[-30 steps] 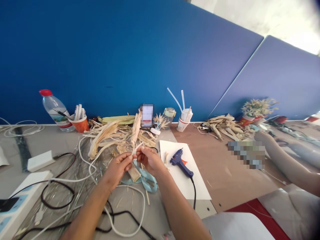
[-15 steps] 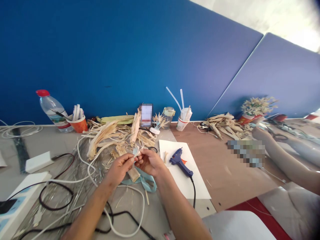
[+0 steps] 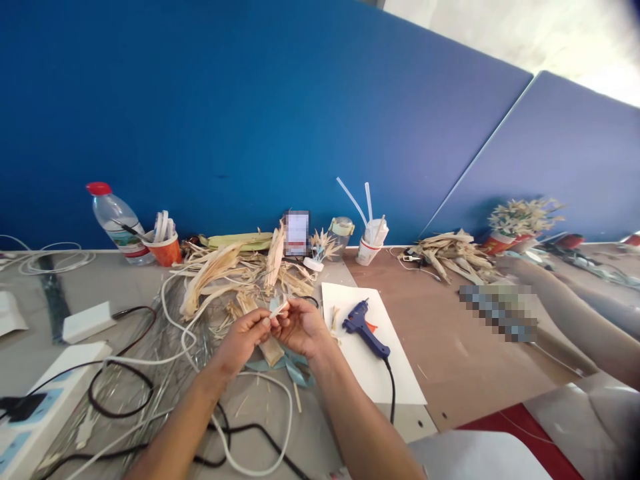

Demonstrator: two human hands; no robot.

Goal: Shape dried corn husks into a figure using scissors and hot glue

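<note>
My left hand (image 3: 246,333) and my right hand (image 3: 306,325) meet above the middle of the table. Both are closed, pinching a small pale strip of what looks like dried corn husk (image 3: 279,309) between their fingertips. Part of the strip is hidden by the fingers. Beneath the hands lie a wider piece of husk (image 3: 271,351) and a light blue ribbon (image 3: 296,371). A blue hot glue gun (image 3: 367,330) rests on a white sheet of paper (image 3: 400,380) to the right. Beyond the hands spreads a heap of dried corn husks (image 3: 213,277).
Cables (image 3: 287,427) loop across the front, beside a power strip (image 3: 55,383). Along the blue partition stand a bottle (image 3: 117,223), an orange cup (image 3: 167,253), a phone (image 3: 297,233), a jar (image 3: 341,237) and a cup with straws (image 3: 369,251). Another person's arm (image 3: 565,317) is at right.
The view has shifted a little, so the table's contents appear farther right. Both hands keep their pinch on the strip, with slight finger movement.
</note>
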